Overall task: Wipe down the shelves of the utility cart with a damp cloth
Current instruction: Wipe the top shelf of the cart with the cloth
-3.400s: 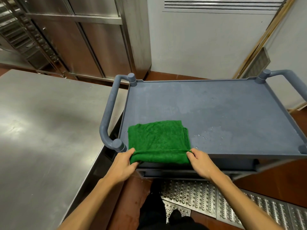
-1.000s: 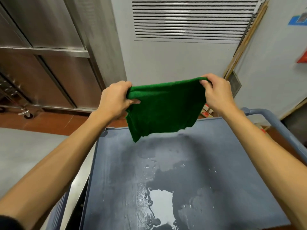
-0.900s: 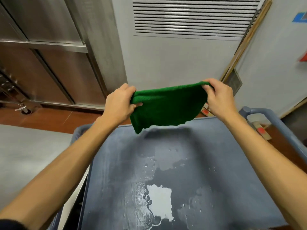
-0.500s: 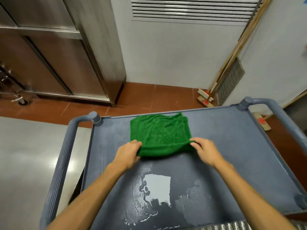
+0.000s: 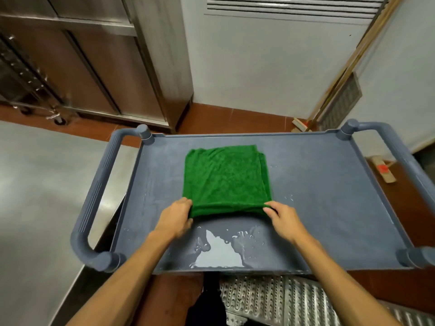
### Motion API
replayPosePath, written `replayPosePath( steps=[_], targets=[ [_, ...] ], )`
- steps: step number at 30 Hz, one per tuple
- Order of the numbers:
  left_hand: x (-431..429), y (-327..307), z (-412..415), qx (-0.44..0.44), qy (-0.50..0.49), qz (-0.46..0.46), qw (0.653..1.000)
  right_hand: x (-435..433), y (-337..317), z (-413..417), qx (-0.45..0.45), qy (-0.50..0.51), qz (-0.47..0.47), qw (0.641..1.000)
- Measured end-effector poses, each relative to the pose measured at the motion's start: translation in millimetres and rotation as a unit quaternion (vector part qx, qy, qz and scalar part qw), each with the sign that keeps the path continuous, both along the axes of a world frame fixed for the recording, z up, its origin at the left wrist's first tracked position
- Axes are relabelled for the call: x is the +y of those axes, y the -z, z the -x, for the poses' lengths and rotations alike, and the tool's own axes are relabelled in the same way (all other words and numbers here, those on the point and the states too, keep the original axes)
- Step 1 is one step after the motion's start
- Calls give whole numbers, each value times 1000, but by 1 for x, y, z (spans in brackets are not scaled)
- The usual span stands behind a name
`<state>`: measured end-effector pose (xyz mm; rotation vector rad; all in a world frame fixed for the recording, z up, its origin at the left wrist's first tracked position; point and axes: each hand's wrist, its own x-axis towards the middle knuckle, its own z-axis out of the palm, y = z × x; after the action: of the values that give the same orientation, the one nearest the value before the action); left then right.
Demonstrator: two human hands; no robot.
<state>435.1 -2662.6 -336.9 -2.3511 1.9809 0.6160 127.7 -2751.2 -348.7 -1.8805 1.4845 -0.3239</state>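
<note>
On the wet grey top shelf, the left hand pinches with curled fingers the 7 o'clock corner of the folded, flat green cloth, the right hand likewise the 5 o'clock corner, and the cloth now lies mid-shelf, dragged nearer from the 12 o'clock rim.

The cloth is deep green; the cart is slate blue-grey; the floor is red-brown; the near grating is silver, studded with holes.
</note>
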Motion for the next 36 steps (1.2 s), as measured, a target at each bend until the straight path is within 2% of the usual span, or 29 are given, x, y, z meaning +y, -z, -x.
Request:
replayPosePath(
  steps=[14, 25, 36],
  targets=[
    [95, -10, 37, 20, -29, 33, 999, 75, -15, 38, 3, -41, 21, 999],
    [148, -31, 52, 99, -45, 62, 992, 114, -38, 59, -14, -59, 17, 998],
    [173, -46, 71, 162, -57, 50, 984, 139, -48, 81, -33, -63, 19, 997]
  ],
)
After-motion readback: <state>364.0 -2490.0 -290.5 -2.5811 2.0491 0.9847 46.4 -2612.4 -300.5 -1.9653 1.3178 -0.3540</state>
